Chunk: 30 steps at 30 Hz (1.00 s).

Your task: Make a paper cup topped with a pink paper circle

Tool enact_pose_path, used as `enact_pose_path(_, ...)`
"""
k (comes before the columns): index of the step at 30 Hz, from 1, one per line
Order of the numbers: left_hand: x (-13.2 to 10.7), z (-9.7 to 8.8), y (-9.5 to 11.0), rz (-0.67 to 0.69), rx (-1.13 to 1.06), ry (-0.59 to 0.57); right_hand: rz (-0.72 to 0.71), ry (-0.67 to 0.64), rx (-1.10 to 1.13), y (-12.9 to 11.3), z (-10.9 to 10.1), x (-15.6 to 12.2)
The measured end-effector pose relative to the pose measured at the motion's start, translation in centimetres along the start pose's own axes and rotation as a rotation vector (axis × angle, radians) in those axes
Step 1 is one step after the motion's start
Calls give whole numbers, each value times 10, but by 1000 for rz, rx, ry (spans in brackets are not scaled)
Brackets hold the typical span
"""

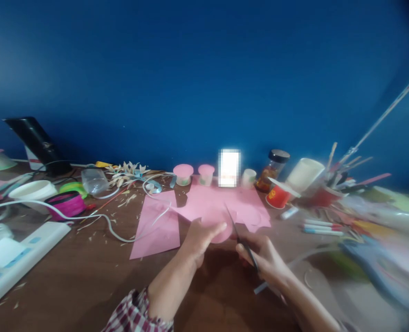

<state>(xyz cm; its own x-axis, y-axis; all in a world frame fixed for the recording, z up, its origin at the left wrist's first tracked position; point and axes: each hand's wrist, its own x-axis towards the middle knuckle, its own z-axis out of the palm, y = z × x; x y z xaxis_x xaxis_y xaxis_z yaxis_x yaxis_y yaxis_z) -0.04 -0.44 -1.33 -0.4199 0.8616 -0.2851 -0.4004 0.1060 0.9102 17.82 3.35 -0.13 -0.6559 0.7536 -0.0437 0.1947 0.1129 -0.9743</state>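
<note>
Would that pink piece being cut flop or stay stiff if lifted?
Probably floppy: the pink piece looks as thin as the pink sheet lying flat on the table. Likely very light: the left hand holds it by one edge while scissors in the right hand cut it.

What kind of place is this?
Most likely a craft table: the right hand holds scissors to pink paper, marker pens lie nearby, and a cup holds brushes and sticks.

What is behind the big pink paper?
Two pink-lidded cups, a small white cup and a jar stand behind the pink paper. A blurred bright patch hides what stands between them. The left hand and the scissors in the right hand cover its near edge.
</note>
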Motion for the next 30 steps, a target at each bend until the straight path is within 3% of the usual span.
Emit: enact_pose_path(30,-5,0,5,25,149,-50,-36,-41,-3,3,-2,0)
